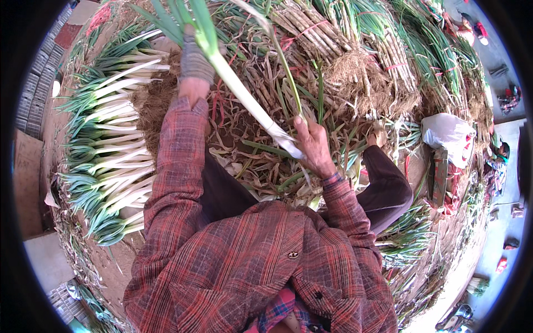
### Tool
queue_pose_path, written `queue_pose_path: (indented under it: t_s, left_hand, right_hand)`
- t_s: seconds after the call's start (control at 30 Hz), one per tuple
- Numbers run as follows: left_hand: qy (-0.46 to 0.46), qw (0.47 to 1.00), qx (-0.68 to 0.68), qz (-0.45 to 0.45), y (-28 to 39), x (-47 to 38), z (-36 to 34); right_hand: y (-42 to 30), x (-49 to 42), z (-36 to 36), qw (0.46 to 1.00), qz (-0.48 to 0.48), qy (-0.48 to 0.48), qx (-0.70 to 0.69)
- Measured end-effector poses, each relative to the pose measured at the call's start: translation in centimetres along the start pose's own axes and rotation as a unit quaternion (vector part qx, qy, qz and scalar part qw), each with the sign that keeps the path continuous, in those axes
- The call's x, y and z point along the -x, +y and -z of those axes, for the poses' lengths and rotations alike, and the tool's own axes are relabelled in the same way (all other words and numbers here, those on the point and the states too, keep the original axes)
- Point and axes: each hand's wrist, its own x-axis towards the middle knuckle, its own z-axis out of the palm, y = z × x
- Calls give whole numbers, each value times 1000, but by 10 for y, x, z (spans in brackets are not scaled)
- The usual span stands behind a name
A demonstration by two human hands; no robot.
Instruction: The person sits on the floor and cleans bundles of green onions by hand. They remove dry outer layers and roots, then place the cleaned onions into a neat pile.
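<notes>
A large green onion [245, 95] with a white stalk runs slantwise between my hands. My left hand [195, 58], in a grey knitted glove, is closed around its green leaf end. At the root end, my bare right hand [314, 145] pinches a long yellow-green outer leaf [287, 68], which arcs up away from the stalk. The stalk's lower tip lies against my right fingers, and its roots are hidden. To the left, a long row of cleaned green onions [120, 162] lies with white stalks towards me and green tops outward.
Dry peeled leaves [258, 166] litter the ground between my legs. Tied bundles of unpeeled green onions [308, 33] are heaped ahead and to the right. A white plastic bag [445, 131] sits on a box at the right. Other people are far off at the right rim.
</notes>
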Motion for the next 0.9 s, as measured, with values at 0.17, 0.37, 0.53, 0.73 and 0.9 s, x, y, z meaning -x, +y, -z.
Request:
queue_pose_path:
  t_s: [0.17,0.37,0.53,0.73,0.9]
  left_hand:
    - [26,997,59,-48,30,-78,54]
    - [98,995,-22,-27,76,-115,116]
    - [111,990,55,-66,61,-114,116]
    - [150,986,55,-57,59,-137,143]
    - [125,991,-13,-39,-1,-88,95]
  right_hand:
    - [56,46,59,987,0,-35,156]
    - [72,102,99,982,-63,-49,169]
    - [68,101,123,947,-58,-23,314]
    - [26,105,100,951,-215,-185,128]
    - [-25,117,88,977,-151,-84,-123]
